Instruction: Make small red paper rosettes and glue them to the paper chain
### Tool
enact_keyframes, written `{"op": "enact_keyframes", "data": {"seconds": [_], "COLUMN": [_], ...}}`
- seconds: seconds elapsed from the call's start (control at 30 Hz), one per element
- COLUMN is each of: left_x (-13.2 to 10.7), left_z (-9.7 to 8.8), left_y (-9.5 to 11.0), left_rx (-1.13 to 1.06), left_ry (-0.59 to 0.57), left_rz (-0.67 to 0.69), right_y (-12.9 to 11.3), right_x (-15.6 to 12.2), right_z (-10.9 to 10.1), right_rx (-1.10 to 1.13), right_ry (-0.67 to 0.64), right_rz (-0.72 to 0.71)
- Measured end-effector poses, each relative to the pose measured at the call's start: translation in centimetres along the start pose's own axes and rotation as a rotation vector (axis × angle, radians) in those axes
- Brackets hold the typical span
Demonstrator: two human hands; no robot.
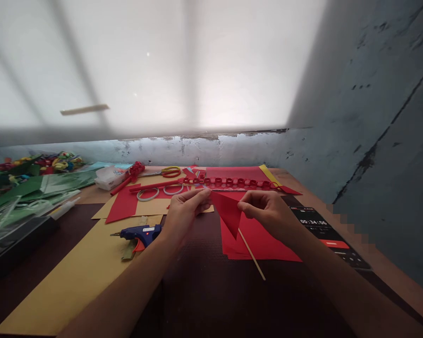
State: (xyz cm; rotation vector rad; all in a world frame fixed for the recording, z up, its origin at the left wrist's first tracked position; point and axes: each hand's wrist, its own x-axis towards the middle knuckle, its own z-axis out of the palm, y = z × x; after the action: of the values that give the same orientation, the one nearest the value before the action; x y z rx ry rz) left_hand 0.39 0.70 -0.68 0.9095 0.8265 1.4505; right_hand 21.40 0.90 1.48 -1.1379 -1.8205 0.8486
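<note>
A small piece of red paper (227, 212), one corner pointing down, is held up between my two hands above the dark table. My left hand (186, 209) pinches its upper left corner. At its right corner, my right hand (262, 206) pinches it between thumb and fingers. Below lie several red sheets (264, 241) in a loose stack, with a thin wooden stick (253, 256) slanting across their left edge. A blue glue gun (141, 232) with an orange trigger and a lit red light rests to the left of my left wrist.
Behind my hands lie a red paper chain on a rod (232, 181), scissors (169, 172) and two tape rolls (148, 194). A yellow sheet (56, 286) covers the left front. A phone showing a timer (315, 225) lies at right. Green sheets (24, 192) and a clear box (110, 177) stand left.
</note>
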Motion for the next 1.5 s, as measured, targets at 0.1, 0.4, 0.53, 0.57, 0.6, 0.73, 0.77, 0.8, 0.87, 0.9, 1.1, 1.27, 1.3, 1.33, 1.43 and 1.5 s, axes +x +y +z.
{"op": "enact_keyframes", "data": {"seconds": [0.1,0.4,0.53,0.57,0.6,0.73,0.77,0.8,0.87,0.9,1.1,1.27,1.3,1.33,1.43,1.5], "left_x": [0.2,-0.8,-1.1,-1.1,-1.1,-1.2,-1.2,-1.2,-1.2,-1.2,-1.4,-1.3,-1.3,-1.2,-1.2,-1.2], "left_z": [-0.2,0.5,0.5,0.5,0.5,0.6,0.6,0.6,0.7,0.7,0.7,0.7,0.7,0.6,0.6,0.6], "left_y": [0.2,-0.1,-0.3,-0.2,-0.2,0.0,-0.1,-0.1,-0.2,-0.2,-0.3,-0.4,-0.5,-0.6,-0.7,-0.6], "left_rx": [-0.014,0.329,0.378,0.405,0.431,0.463,0.461,0.462,0.467,0.468,0.473,0.519,0.526,0.533,0.561,0.586], "left_ry": [0.002,-0.336,-0.324,-0.33,-0.341,-0.348,-0.349,-0.356,-0.373,-0.379,-0.411,-0.435,-0.436,-0.436,-0.438,-0.443], "left_rz": [0.026,-0.093,-0.064,-0.062,-0.06,-0.056,-0.061,-0.064,-0.062,-0.06,-0.072,-0.07,-0.065,-0.063,-0.055,-0.045], "right_y": [0.2,0.2,0.1,0.2,0.2,0.5,0.5,0.5,0.6,0.7,1.0,1.2,1.3,1.4,1.7,1.8], "right_x": [0.1,0.0,-0.1,0.0,0.0,0.1,0.1,0.2,0.2,0.2,0.3,0.3,0.3,0.4,0.5,0.5], "right_z": [0.0,0.0,0.0,0.0,0.0,0.1,0.1,0.1,0.1,0.1,0.2,0.3,0.4,0.4,0.4,0.4], "right_rx": [0.016,0.078,0.111,0.115,0.118,0.142,0.151,0.159,0.172,0.179,0.22,0.219,0.223,0.23,0.246,0.254], "right_ry": [0.016,0.018,0.02,0.027,0.035,0.066,0.073,0.082,0.096,0.104,0.156,0.206,0.216,0.224,0.245,0.258], "right_rz": [0.001,0.024,0.047,0.047,0.048,0.061,0.066,0.07,0.078,0.08,0.084,0.127,0.134,0.136,0.136,0.138]}}
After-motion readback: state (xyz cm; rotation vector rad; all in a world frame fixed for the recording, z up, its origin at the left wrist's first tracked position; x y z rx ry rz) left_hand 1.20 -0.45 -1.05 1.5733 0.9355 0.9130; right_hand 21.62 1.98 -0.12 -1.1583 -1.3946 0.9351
